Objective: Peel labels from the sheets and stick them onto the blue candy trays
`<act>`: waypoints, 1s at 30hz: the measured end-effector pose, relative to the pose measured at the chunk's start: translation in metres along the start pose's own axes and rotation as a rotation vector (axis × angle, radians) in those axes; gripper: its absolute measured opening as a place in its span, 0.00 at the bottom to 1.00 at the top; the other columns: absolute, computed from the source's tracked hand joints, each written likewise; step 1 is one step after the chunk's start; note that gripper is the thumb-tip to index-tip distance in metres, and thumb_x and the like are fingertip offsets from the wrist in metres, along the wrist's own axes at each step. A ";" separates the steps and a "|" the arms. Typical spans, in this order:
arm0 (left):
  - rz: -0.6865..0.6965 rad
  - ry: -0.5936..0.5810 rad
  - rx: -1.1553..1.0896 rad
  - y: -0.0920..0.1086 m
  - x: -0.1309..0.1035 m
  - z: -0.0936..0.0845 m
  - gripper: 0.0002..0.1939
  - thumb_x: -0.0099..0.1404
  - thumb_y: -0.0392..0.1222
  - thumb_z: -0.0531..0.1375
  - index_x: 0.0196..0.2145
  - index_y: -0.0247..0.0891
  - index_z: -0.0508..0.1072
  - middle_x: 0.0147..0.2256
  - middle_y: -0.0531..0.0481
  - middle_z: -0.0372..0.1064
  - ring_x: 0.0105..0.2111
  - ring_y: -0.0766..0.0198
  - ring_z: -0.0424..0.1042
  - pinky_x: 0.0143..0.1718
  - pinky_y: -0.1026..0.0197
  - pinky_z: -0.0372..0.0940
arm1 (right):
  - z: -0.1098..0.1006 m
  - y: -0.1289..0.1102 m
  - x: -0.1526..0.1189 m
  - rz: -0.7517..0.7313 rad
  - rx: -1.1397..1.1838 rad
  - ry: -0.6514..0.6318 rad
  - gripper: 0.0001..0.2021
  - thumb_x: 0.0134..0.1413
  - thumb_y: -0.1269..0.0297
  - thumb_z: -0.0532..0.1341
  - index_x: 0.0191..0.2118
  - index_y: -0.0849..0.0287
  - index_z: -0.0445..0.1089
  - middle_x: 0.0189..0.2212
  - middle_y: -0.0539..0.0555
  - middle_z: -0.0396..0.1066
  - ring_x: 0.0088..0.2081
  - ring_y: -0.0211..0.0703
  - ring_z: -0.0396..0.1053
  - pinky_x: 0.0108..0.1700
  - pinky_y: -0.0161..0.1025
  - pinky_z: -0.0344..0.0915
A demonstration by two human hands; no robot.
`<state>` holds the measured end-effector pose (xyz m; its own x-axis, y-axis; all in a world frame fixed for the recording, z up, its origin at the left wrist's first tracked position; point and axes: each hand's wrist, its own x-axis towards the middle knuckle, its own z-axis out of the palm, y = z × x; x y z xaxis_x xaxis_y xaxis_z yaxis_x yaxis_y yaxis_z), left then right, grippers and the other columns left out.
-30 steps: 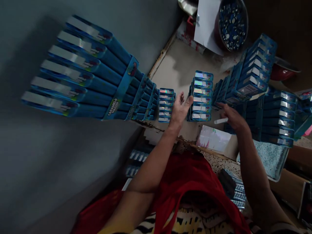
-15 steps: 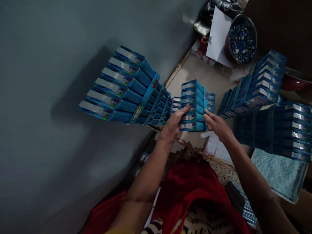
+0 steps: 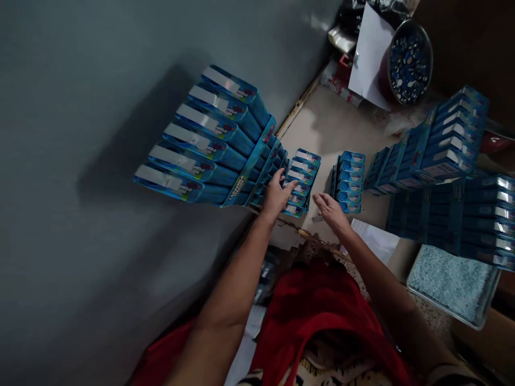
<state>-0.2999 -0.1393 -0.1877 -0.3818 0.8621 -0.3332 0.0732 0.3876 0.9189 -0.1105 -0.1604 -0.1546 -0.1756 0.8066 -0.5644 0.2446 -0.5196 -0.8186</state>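
Note:
A short stack of blue boxes [image 3: 303, 170], banded in a row with pale panels on top, stands on the table close to the wall. My left hand [image 3: 277, 195] is at its left side, fingers spread and the thumb over the top boxes; it grips nothing. To the right of this stack, my right hand [image 3: 330, 210] hovers with fingers stretched out and holds nothing. Beyond it stands another low pack of blue boxes [image 3: 351, 182]. Immediately left of my left hand rises a tall stack of blue box packs [image 3: 225, 142].
More tall blue stacks [image 3: 436, 145] stand at the right, beside a tray of pale blue granules [image 3: 450, 284]. At the back are a metal bowl of small dark and shiny pieces [image 3: 408, 69] and a white sheet [image 3: 370, 53]. The grey wall [image 3: 80, 107] borders the left.
The pack of blue boxes that both hands held has been set down by the wall. Both hands have let go, and the right hand has drawn away from it.

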 end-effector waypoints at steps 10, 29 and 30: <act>-0.126 -0.177 -0.319 0.038 -0.105 0.028 0.31 0.58 0.65 0.70 0.49 0.38 0.78 0.45 0.39 0.78 0.43 0.53 0.78 0.49 0.50 0.74 | -0.049 -0.050 -0.034 0.053 0.309 0.125 0.41 0.49 0.23 0.60 0.52 0.57 0.71 0.22 0.42 0.62 0.22 0.34 0.56 0.27 0.34 0.54; 0.033 0.110 -0.263 0.057 -0.013 0.142 0.09 0.63 0.43 0.68 0.33 0.37 0.73 0.28 0.53 0.73 0.28 0.66 0.72 0.35 0.64 0.68 | -0.130 -0.056 0.069 -0.241 -0.056 0.260 0.32 0.41 0.58 0.73 0.53 0.55 0.65 0.31 0.47 0.73 0.31 0.41 0.71 0.36 0.38 0.68; 0.067 0.148 -0.199 0.058 -0.002 0.148 0.08 0.65 0.42 0.67 0.33 0.38 0.73 0.29 0.52 0.73 0.28 0.66 0.73 0.36 0.63 0.68 | -0.131 -0.060 0.084 -0.289 -0.133 0.278 0.31 0.42 0.58 0.72 0.53 0.55 0.64 0.32 0.48 0.74 0.31 0.41 0.71 0.36 0.39 0.68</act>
<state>-0.1580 -0.0706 -0.1654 -0.5142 0.8206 -0.2494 -0.0742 0.2472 0.9661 -0.0146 -0.0242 -0.1394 0.0041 0.9686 -0.2486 0.3473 -0.2345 -0.9080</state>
